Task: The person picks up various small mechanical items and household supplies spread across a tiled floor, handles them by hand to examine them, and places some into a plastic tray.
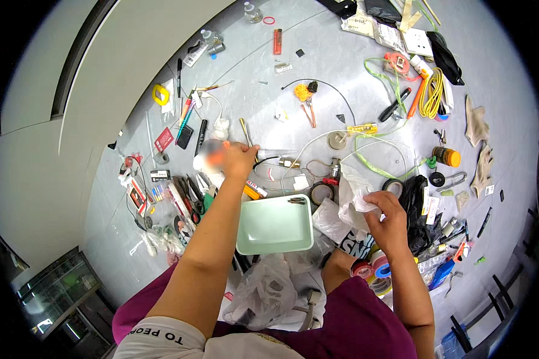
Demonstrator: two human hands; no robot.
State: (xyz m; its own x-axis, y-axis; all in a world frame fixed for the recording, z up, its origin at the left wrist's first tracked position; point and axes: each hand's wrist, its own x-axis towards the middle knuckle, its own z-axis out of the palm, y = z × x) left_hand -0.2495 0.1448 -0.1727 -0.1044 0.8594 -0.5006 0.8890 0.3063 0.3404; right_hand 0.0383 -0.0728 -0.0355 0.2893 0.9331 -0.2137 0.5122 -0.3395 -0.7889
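I sit on a grey floor among scattered tools. My left hand (239, 158) reaches forward, its fingers closed at the lower end of a slim metal rod (244, 128) that sticks out beyond them. A thin black wire (269, 159) runs right from the hand to a small brass fitting (290, 163). My right hand (384, 208) grips a crumpled white plastic bag (352, 190) beside a black bag (414, 200). Between my arms sits a pale green tray (275, 230) with a few dark small parts in its far corner.
Pliers and cutters (188, 197) lie left of my arm. Tape rolls (371, 268) sit by my right knee and a clear plastic bag (263, 293) on my lap. Farther off are a yellow cable coil (431, 93), a red lighter (277, 40) and an orange-lidded jar (447, 157). A white wall (72, 119) runs along the left.
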